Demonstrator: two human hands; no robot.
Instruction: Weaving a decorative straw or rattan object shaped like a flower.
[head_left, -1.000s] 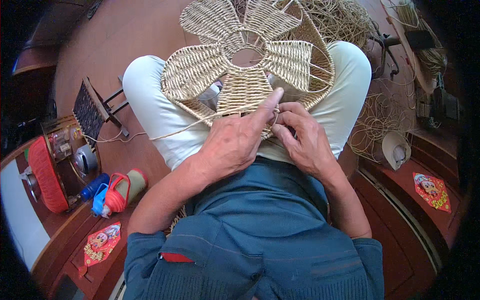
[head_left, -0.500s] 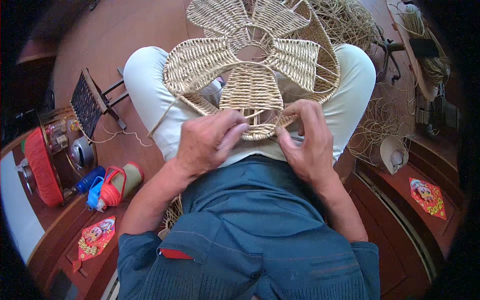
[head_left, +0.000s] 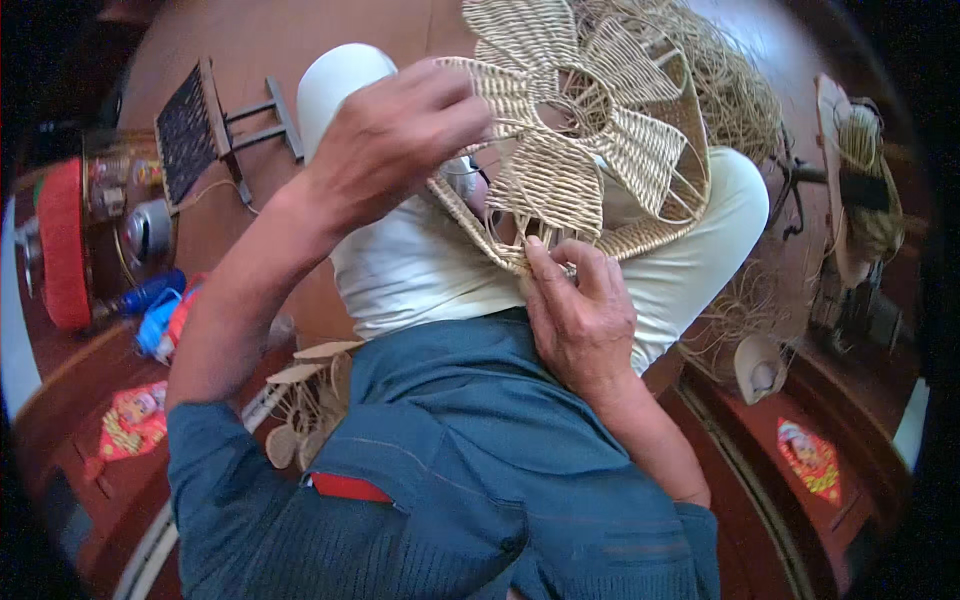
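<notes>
A woven straw basket with flower-petal panels round an open centre ring rests tilted on my lap. At its near edge, my right hand pinches the braided rim between thumb and fingers, just below a petal with bare frame rods showing. My left hand is raised over the basket's left side, beside the left petal. Its fingers are curled closed and somewhat blurred, and what they hold is hidden from view.
A heap of loose straw cord lies beyond the basket at the right. At the left stand a small stool with a dark woven seat and a blue bottle. Round woven pieces are by my left hip.
My left hand has left the near rim and swung up and left. The basket has turned and shifted right in view, while my right hand stays at its near rim.
</notes>
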